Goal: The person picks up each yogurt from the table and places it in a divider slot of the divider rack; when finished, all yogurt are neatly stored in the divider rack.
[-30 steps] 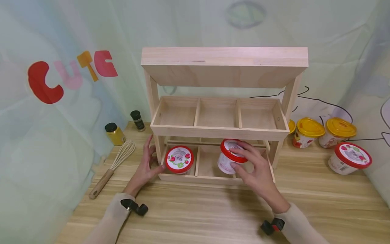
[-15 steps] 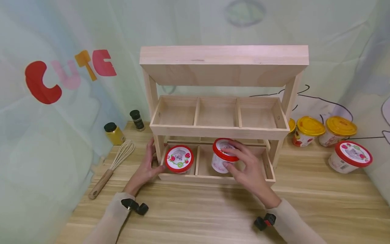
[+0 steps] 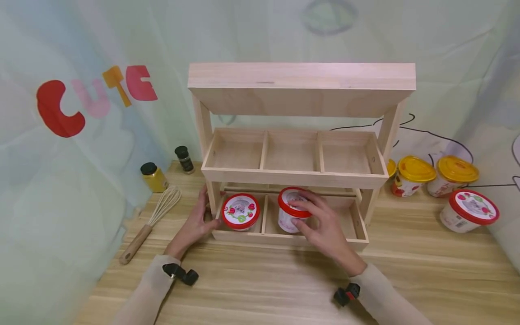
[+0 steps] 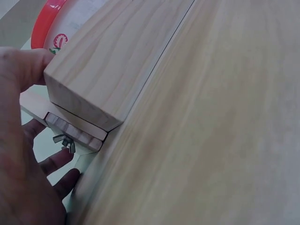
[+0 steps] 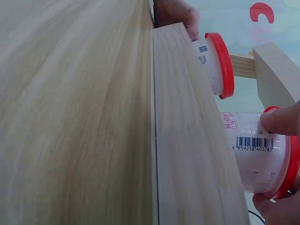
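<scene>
A two-tier wooden rack (image 3: 294, 178) stands on the table, each tier divided into three compartments. My left hand (image 3: 197, 223) grips the left end of its lower tray. In the left wrist view, the thumb lies at the tray corner and the fingers (image 4: 56, 161) curl outside, near a wing nut (image 4: 64, 141). My right hand (image 3: 322, 223) pinches a white paper tub with a red lid (image 3: 289, 216), slightly tilted, at the lower tray's middle compartment. Its barcode (image 5: 254, 143) shows in the right wrist view; whether its base touches the tray is hidden. A matching tub (image 3: 241, 212) sits in the left compartment.
Another red-lidded tub (image 3: 469, 211) stands at far right, before several yellow-lidded tubs (image 3: 414, 176). On the left are a whisk (image 3: 150, 225), a yellow jar (image 3: 154, 177) and a black-capped spice bottle (image 3: 184, 160). Fabric with letters hangs behind and beside the table.
My right hand has carried the red-lidded tub leftward from near the right divider to the left part of the middle compartment. The left hand stays at the tray's left end.
</scene>
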